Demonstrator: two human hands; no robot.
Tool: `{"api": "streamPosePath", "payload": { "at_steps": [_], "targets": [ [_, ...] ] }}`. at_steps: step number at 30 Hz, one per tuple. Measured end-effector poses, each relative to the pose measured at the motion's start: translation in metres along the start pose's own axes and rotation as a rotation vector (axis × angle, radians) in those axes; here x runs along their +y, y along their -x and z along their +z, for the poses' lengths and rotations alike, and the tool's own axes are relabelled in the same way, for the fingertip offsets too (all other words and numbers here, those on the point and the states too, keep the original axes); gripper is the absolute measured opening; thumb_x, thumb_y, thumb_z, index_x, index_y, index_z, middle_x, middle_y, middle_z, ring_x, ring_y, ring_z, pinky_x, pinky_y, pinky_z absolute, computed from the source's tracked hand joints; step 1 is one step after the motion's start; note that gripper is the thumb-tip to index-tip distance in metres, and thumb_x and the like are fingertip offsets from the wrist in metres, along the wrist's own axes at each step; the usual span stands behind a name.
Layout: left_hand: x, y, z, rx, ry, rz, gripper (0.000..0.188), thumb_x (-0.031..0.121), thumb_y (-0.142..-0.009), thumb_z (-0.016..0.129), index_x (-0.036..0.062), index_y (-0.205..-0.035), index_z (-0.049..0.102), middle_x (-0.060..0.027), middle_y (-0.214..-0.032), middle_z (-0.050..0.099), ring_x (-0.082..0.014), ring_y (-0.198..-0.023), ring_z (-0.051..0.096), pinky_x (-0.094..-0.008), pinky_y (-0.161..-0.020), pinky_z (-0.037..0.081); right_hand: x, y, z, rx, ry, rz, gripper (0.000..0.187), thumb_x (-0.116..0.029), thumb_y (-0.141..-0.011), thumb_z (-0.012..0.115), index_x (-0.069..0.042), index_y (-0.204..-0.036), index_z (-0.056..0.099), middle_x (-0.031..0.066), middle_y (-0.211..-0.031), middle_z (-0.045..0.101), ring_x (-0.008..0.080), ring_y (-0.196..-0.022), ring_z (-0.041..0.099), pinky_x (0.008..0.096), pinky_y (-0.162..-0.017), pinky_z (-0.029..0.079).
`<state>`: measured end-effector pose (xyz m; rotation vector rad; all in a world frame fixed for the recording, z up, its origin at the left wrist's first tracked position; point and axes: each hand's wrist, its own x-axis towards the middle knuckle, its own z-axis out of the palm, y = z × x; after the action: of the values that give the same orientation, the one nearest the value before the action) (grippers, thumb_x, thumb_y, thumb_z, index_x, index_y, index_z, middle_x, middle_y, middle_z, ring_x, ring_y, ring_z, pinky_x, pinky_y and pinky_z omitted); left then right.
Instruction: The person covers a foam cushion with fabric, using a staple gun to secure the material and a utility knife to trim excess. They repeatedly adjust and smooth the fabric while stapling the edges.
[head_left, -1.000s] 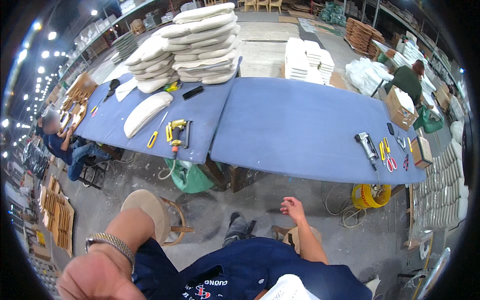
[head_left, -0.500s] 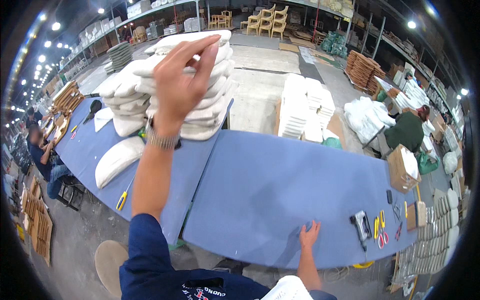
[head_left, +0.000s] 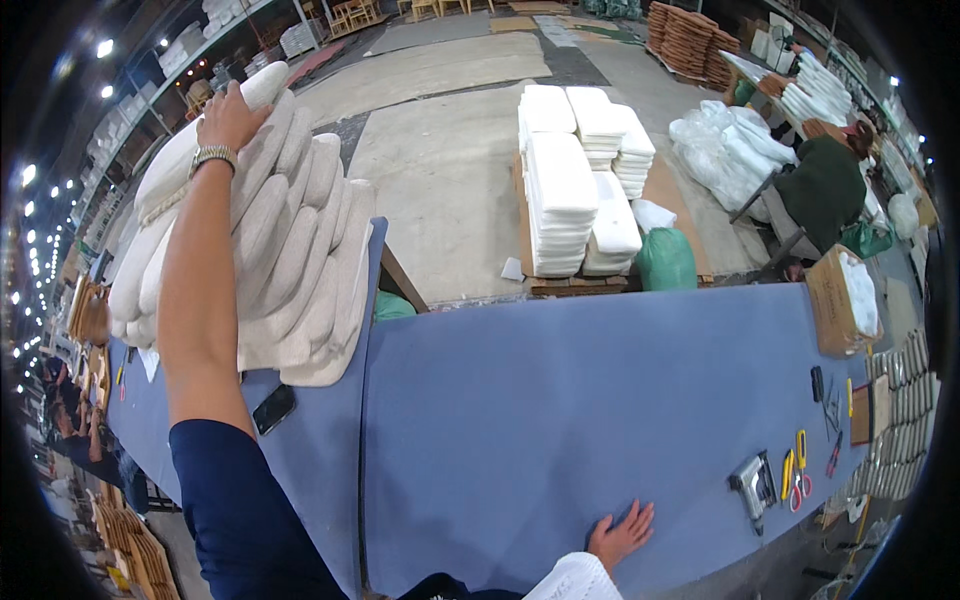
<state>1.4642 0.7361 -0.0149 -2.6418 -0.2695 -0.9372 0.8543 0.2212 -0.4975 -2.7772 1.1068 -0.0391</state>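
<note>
The top cushion (head_left: 172, 168) lies on a tall stack of pale cushions (head_left: 285, 265), toward the far right corner of the left table (head_left: 325, 430). The left hand (head_left: 230, 122) reaches over it, fingers close together across the upper surface near the cushion's far end; with the fingertips partly hidden, I cannot tell whether they pinch it or merely rest. The right hand (head_left: 622, 530) lies palm down by the near edge of the right table (head_left: 560, 400), fingers spread and holding nothing. The cushion looks light and soft, its cloth unlikely to slip, though a thick, rounded rim like that would probably squash under a fingertip pinch; the sounder hold seems one hand under each end. A black phone (head_left: 273, 408) lies near the left table's right edge, while a staple gun (head_left: 754, 488) and red-and-yellow scissors (head_left: 800, 475) sit toward the right table's near right corner.
</note>
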Motion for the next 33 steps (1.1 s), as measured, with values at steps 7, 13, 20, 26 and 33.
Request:
{"api": "streamPosePath", "payload": {
  "at_steps": [7, 13, 20, 26, 33],
  "targets": [
    [0.036, -0.008, 0.014, -0.13, -0.076, -0.022, 0.066, 0.05, -0.093, 0.068, 0.0041, -0.137, 0.052, -0.0262, -0.131, 0.065, -0.041, -0.12, 0.065, -0.0509, -0.1, 0.054, 0.033, 0.002, 0.046, 0.145, 0.137, -0.086, 0.068, -0.047, -0.099, 0.044, -0.007, -0.155, 0.042, 0.0163, -0.167, 0.032, 0.035, -0.153, 0.031, 0.0593, -0.122, 0.021],
    [-0.002, 0.024, -0.023, -0.086, -0.093, 0.093, 0.044, 0.043, -0.096, 0.067, 0.0036, -0.117, 0.065, -0.0222, -0.112, 0.074, -0.0411, -0.103, 0.072, -0.0517, -0.088, 0.057, 0.027, 0.006, 0.032, 0.135, 0.112, -0.086, 0.065, -0.043, -0.1, 0.045, -0.009, -0.155, 0.042, 0.0148, -0.166, 0.034, 0.0325, -0.154, 0.031, 0.0566, -0.123, 0.02],
    [-0.093, 0.107, -0.162, 0.166, 0.09, 0.194, 0.056, 0.051, -0.096, 0.064, 0.0097, -0.133, 0.061, -0.0234, -0.103, 0.075, -0.0422, -0.097, 0.072, -0.0516, -0.084, 0.057, -0.004, 0.005, -0.001, 0.025, -0.047, 0.005, 0.066, -0.037, -0.098, 0.051, -0.007, -0.156, 0.04, 0.0161, -0.168, 0.029, 0.032, -0.157, 0.023, 0.0554, -0.125, 0.014],
    [-0.128, 0.184, -0.336, 0.379, 0.387, 0.255, 0.046, 0.046, -0.098, 0.068, 0.0142, -0.131, 0.07, -0.0147, -0.101, 0.078, -0.028, -0.076, 0.075, -0.0361, -0.067, 0.058, 0.015, 0.003, 0.005, 0.03, -0.069, 0.001, 0.067, -0.035, -0.097, 0.053, -0.01, -0.158, 0.038, 0.0156, -0.17, 0.026, 0.0311, -0.158, 0.019, 0.0556, -0.125, 0.013],
    [-0.108, 0.324, -0.518, 0.771, -0.078, 0.106, 0.049, 0.014, -0.099, 0.066, 0.0203, -0.147, 0.059, -0.01, -0.101, 0.075, -0.0181, -0.07, 0.071, -0.0381, -0.064, 0.058, 0.019, 0.009, 0.015, 0.007, -0.111, -0.075, 0.066, -0.035, -0.098, 0.054, -0.012, -0.158, 0.038, 0.0159, -0.17, 0.024, 0.0304, -0.159, 0.017, 0.0588, -0.124, 0.012]
  ]
}}
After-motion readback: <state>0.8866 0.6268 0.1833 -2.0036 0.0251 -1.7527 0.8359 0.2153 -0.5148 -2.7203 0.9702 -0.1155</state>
